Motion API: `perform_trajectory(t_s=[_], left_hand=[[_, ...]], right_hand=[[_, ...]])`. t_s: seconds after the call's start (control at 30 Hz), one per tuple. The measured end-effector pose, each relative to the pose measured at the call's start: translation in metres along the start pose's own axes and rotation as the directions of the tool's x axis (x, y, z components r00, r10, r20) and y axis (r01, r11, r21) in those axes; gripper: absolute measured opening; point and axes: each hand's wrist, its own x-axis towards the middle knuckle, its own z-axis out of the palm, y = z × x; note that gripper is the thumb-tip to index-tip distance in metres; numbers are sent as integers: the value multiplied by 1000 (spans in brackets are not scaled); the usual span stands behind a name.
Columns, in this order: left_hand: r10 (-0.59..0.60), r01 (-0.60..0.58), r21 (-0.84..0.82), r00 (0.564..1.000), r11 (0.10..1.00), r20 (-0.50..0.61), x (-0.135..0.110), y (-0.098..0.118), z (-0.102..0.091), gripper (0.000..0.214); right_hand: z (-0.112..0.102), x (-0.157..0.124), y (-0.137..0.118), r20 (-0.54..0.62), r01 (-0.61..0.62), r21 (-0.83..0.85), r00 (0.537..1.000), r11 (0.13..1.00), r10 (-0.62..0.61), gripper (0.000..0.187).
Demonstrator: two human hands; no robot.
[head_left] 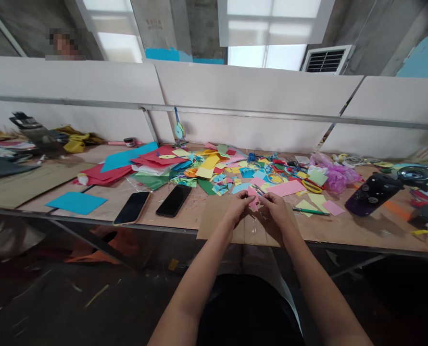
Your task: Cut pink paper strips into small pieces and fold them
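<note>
My left hand (pixel 240 204) pinches a small piece of pink paper (pixel 252 198) above a brown cardboard sheet (pixel 214 218) at the table's front edge. Close beside it, my right hand (pixel 276 206) is closed on what look like small metal scissors (pixel 258 189), their blades against the paper; the handles are hidden by the fingers. Just beyond both hands spreads a heap of colourful paper scraps (pixel 232 178). A pink paper strip (pixel 285 188), yellow-handled scissors (pixel 311 186) and a green pen-like tool (pixel 311 211) lie right of my right hand.
Two phones (pixel 173 201) and a blue sheet (pixel 77 203) lie to the left, near stacked red sheets (pixel 106 174). A dark bottle (pixel 372 193) with its lid open and a pink plastic bag (pixel 333 173) stand right. A white partition (pixel 250 91) closes off the back.
</note>
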Motion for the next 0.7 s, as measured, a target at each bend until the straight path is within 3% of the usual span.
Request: perform_trajectory(t_s=[0.3,0.7], left_hand=[[20,-21,46,1000,999,3,0,2,1,41],[14,-16,54,999,998,31,1,1,0,43]], right_hand=[[2,-4,-5,76,-103,59,992,993,98,41],[3,-5,-5,24,-56,44,998,997,55,42]])
